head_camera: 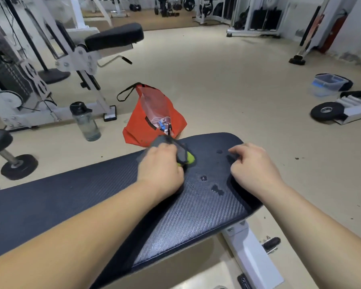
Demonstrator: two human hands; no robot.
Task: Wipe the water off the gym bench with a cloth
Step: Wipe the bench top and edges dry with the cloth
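The dark textured counter [196,222] is seen running from 8 o'clock up to 2 o'clock across the view, with its rounded end at the far right. A grey cloth [165,141] (black-edged, with a yellow-green patch at its right end) is held bunched in the left grip [161,170], whose fingers are curled round it; the cloth is pressed against the counter near its far edge, at about 12 o'clock from the centre of the view. The cloth is blurred, so its folds cannot be made out. The right grip [254,165] is set on the counter at 3 o'clock from the left one, well apart from it, fingers loosely bent with the tips touching the surface and nothing held. Between the two, water drops [203,177] are seen on the surface, with a larger wet patch [217,190] at 5 o'clock from them. On the floor beyond the counter, an orange bag [154,124] is found at 12 o'clock from the cloth, just beside the counter's far edge, and a clear water bottle [86,124] at 9 o'clock from the bag. A lidded plastic box [327,84] is placed far off at 2 o'clock, with a black weight plate [326,110] near it at 6 o'clock.
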